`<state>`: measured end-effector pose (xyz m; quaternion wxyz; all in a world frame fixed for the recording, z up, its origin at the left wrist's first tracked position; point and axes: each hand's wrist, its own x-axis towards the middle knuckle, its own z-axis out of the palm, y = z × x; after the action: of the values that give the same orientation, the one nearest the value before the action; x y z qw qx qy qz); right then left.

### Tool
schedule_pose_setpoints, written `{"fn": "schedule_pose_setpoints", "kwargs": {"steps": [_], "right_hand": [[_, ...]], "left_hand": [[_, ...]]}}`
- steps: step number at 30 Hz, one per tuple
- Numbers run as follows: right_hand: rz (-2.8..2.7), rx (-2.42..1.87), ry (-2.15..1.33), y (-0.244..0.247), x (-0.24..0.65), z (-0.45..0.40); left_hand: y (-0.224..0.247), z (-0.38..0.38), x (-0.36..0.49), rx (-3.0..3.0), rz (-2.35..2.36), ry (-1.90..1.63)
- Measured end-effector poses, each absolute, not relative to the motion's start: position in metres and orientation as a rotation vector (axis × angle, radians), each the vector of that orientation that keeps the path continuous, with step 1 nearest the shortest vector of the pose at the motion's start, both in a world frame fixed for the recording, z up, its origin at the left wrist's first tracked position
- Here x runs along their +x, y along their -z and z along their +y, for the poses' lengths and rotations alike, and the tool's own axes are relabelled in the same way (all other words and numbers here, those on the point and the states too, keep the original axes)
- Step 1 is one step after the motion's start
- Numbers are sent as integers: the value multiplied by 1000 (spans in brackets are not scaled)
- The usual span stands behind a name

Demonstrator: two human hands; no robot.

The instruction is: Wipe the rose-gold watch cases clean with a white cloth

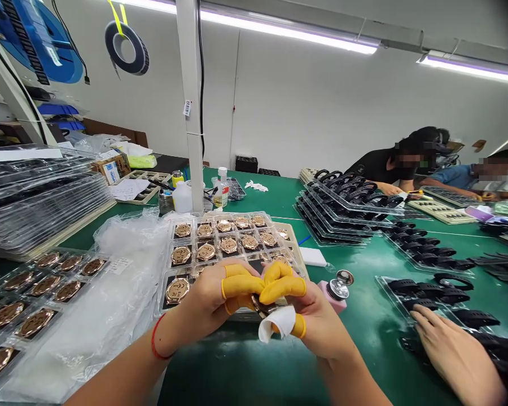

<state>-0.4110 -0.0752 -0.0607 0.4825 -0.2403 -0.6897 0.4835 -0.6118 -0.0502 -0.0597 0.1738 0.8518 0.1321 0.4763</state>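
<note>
Yellow finger cots cover several fingers of both my hands. My left hand (220, 290) is closed on the edge of a dark, round watch case (260, 306), mostly hidden behind the fingers. From the other side my right hand (311, 307) grips the same case, and a folded white wiping cloth (277, 324) hangs between its thumb and fingers. Just beyond my hands lies a clear tray (168, 262) of rose-gold watch cases (228, 245), their marked backs up, in rows. Right of my right hand stands a pink dispenser bottle (336, 290) with a metal top.
At left are another tray of watch cases (51, 285), plastic wrap (110, 304) and stacked empty trays (46, 203). Stacked trays of black watch straps (342, 197) stand at right. Another person's hand (452, 347) rests by a strap tray. A white post (190, 107) rises behind my tray.
</note>
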Motion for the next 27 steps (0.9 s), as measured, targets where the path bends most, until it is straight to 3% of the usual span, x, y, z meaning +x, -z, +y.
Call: {"fn": "schedule_pose_setpoints", "kwargs": {"steps": [12, 17, 22, 27], "right_hand": [[-1740, -466, -1155, 57, -409, -78], [-1832, -451, -971, 55, -406, -81], [-2001, -571, -610, 51, -404, -88], [-1937, -594, 181, 56, -411, -86]], "left_hand": [[82, -57, -595, 1630, 266, -1186], [85, -59, -590, 1469, 237, -1162], [80, -63, -584, 1344, 260, -1181], [64, -70, -588, 1302, 494, -1120]]}}
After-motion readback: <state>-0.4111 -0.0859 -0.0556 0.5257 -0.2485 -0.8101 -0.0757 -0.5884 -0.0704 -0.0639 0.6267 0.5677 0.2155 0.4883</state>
